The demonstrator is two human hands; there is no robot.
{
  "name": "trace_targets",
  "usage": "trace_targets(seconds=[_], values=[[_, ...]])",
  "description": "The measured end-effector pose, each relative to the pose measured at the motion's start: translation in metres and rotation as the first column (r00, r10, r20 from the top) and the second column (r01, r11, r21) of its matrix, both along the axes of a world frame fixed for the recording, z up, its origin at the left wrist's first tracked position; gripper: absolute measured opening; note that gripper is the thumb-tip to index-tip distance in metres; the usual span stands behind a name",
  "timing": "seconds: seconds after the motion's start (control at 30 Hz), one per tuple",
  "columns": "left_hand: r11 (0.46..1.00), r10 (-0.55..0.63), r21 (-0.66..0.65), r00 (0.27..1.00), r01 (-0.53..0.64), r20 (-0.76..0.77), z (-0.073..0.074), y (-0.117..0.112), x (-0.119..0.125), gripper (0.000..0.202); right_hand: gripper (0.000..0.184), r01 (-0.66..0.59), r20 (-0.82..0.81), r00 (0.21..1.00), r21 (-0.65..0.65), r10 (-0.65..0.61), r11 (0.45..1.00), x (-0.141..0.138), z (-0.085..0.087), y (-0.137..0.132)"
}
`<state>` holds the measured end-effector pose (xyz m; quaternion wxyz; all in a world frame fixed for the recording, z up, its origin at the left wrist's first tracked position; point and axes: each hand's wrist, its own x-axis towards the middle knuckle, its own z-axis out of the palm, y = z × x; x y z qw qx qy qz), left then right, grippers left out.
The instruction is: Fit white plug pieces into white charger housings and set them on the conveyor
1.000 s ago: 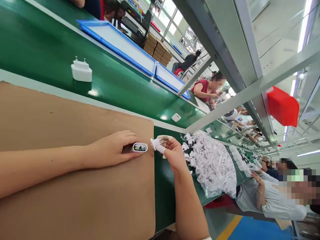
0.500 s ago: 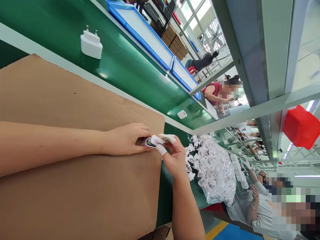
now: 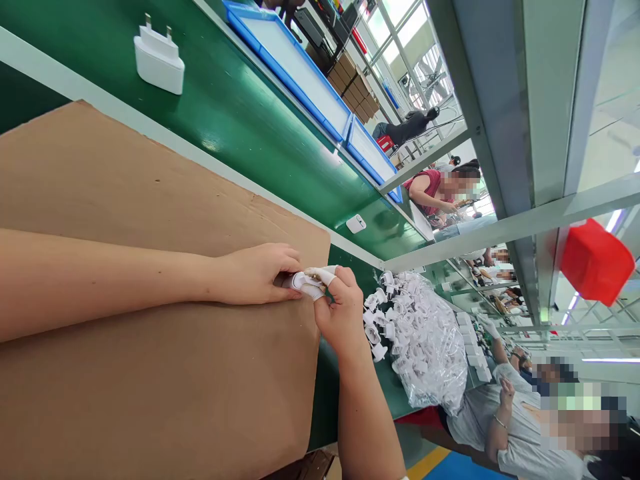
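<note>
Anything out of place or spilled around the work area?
Slightly odd: some white pieces lie loose on the green tabletop beside the clear plastic bag, not inside it with the others. Nothing looks clearly damaged.

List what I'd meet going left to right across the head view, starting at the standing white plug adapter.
White plug adapter, left hand, right hand, clear plastic bag of white parts, red bin.
</note>
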<state>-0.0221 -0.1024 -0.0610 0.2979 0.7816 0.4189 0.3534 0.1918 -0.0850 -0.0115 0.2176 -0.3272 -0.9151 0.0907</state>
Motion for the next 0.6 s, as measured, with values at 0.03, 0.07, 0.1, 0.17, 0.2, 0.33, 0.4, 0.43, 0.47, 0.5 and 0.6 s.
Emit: trace_targets(seconds=[0.03, 0.07, 0.1, 0.17, 0.2, 0.33, 0.4, 0.43, 0.47, 0.5, 0.6], values=[[1.000, 0.001, -0.005, 1.000, -0.001, 0.000, -0.0002, 0.0000, -0.0001, 0.035, 0.035, -0.009, 0.025, 1.000, 0.025, 0.009, 1.000, -0.0007, 0.0009, 0.0008], [1.000, 0.001, -0.013, 1.000, -0.001, 0.000, -0.0003, 0.0001, -0.0004, 0.035, 0.035, -0.015, 0.047, 0.999, 0.043, 0.013, 0.999, -0.0013, 0.0015, 0.0016], [1.000, -0.001, -0.021, 1.000, 0.001, -0.004, -0.0004, 0.0003, -0.0006, 0.035, 0.034, -0.017, 0.059, 0.998, 0.049, 0.014, 0.999, -0.0017, 0.0019, 0.0022], [0.999, 0.000, -0.033, 1.000, -0.001, -0.018, -0.0003, 0.0007, -0.0008, 0.034, 0.034, -0.013, 0.042, 0.999, 0.023, 0.012, 1.000, -0.0017, 0.0015, 0.0027], [0.999, 0.002, -0.038, 1.000, -0.003, -0.025, -0.0001, 0.0009, -0.0008, 0.032, 0.034, -0.007, 0.009, 1.000, 0.006, 0.007, 1.000, -0.0014, 0.0009, 0.0024], [0.999, 0.020, -0.047, 1.000, -0.021, -0.018, 0.0007, 0.0008, 0.0003, 0.028, 0.036, 0.017, -0.101, 0.995, 0.000, -0.017, 1.000, 0.0003, -0.0021, -0.0018], [0.999, 0.026, -0.036, 1.000, -0.027, -0.014, 0.0006, 0.0005, 0.0009, 0.029, 0.040, 0.011, -0.080, 0.997, 0.019, -0.010, 1.000, 0.0005, -0.0023, -0.0039], [0.999, 0.028, -0.029, 0.999, -0.029, -0.017, 0.0005, 0.0005, 0.0012, 0.030, 0.042, 0.002, -0.064, 0.998, 0.024, -0.001, 1.000, 0.0004, -0.0020, -0.0045], [0.999, 0.028, -0.023, 0.999, -0.028, -0.021, 0.0004, 0.0006, 0.0015, 0.032, 0.043, -0.007, -0.051, 0.999, 0.027, 0.008, 1.000, 0.0002, -0.0015, -0.0045], [0.999, 0.027, -0.021, 0.999, -0.027, -0.025, 0.0003, 0.0009, 0.0016, 0.033, 0.043, -0.014, -0.040, 0.999, 0.029, 0.015, 0.999, -0.0002, -0.0008, -0.0041], [1.000, 0.016, -0.026, 0.999, -0.017, -0.031, 0.0011, 0.0017, 0.0012, 0.034, 0.041, -0.011, -0.016, 1.000, 0.040, 0.012, 0.999, -0.0013, 0.0012, -0.0004]])
